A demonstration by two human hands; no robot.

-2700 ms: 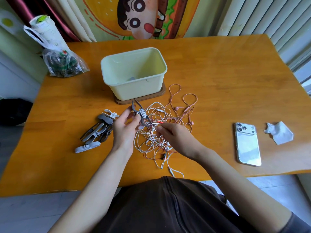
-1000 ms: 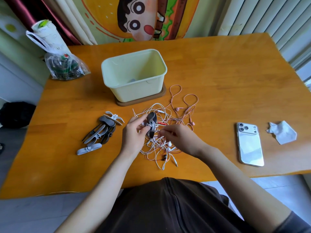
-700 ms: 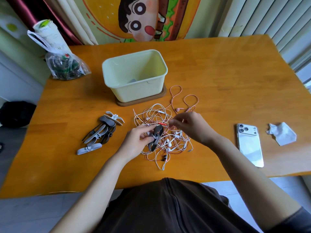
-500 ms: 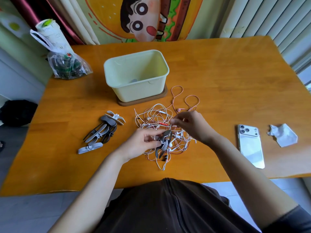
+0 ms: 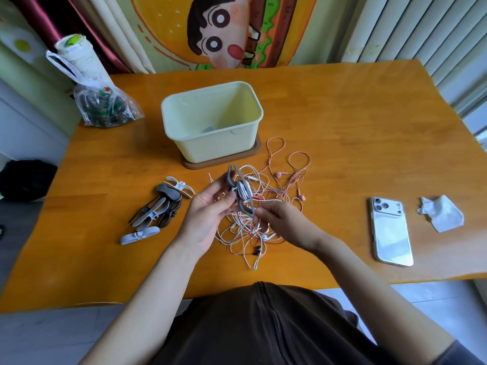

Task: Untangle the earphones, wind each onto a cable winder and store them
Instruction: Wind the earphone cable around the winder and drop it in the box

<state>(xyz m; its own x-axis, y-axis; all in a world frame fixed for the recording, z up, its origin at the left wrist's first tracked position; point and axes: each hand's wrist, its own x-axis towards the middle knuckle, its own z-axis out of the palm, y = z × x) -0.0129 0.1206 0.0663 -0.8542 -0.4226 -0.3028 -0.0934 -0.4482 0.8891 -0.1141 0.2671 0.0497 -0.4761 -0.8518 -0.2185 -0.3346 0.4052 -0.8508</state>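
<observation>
Spare winders (image 5: pixel 158 210) lay left of your left hand (image 5: pixel 208 219) — it gripped a grey cable winder (image 5: pixel 242 194), white cord wound on. Your right hand (image 5: pixel 284 225) pinched cord in the earphone tangle (image 5: pixel 274 191) beneath both hands — bin (image 5: pixel 210 151) beyond.

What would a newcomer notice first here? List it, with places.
A tangle of earphones, white and pink, sprawls before the pale tub. Above it the left hand grips a grey cable winder wound with cord; the right hand pinches a strand. A phone lies far right.
</observation>
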